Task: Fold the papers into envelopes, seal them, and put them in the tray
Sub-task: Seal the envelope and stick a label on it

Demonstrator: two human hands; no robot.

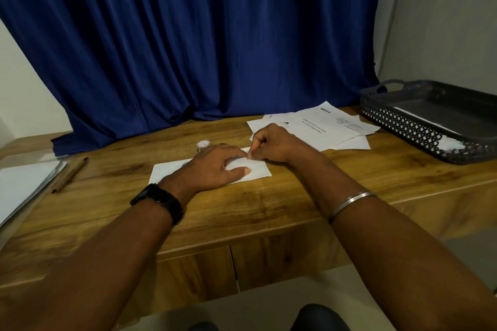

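Wooden table (269,204): papers (317,126), tray (408,126), pencil (70,174), envelope (172,169).

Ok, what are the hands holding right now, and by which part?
The right hand pinches the folded paper at its far edge, towards the right end; the left hand only presses flat on top.

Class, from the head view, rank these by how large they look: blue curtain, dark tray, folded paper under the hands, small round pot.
blue curtain
dark tray, partly out of frame
folded paper
small round pot
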